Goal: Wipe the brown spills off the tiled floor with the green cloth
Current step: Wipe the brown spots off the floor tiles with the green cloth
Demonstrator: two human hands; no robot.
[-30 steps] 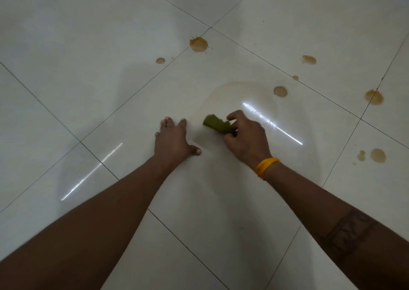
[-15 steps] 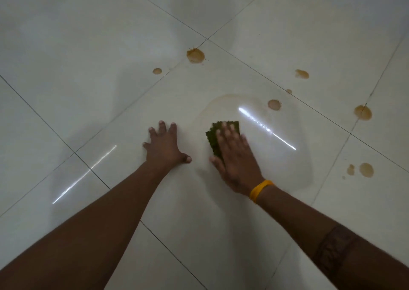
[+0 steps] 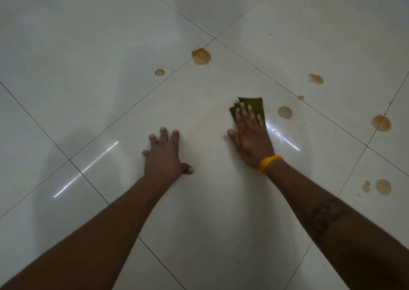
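My right hand [image 3: 251,138], with a yellow wristband, presses flat on the green cloth [image 3: 254,104], which lies folded on the pale tiled floor [image 3: 88,57]; only the cloth's far edge shows past my fingers. My left hand [image 3: 164,154] rests flat on the floor with fingers spread, holding nothing. Brown spills dot the tiles: a large spill [image 3: 201,56] at a grout crossing, a small spot [image 3: 159,72] left of it, a round ring [image 3: 284,112] just right of the cloth, and several more further right [image 3: 381,123].
A faint wet sheen with bright light streaks [image 3: 282,135] covers the tile around my right hand. Another light streak [image 3: 86,169] lies at the left. Two more brown spots [image 3: 383,187] sit at the right, beside my right forearm.
My right hand went from pinching the bunched cloth to pressing it flat, then slid it away from me and to the right. My left hand stayed planted on the floor.
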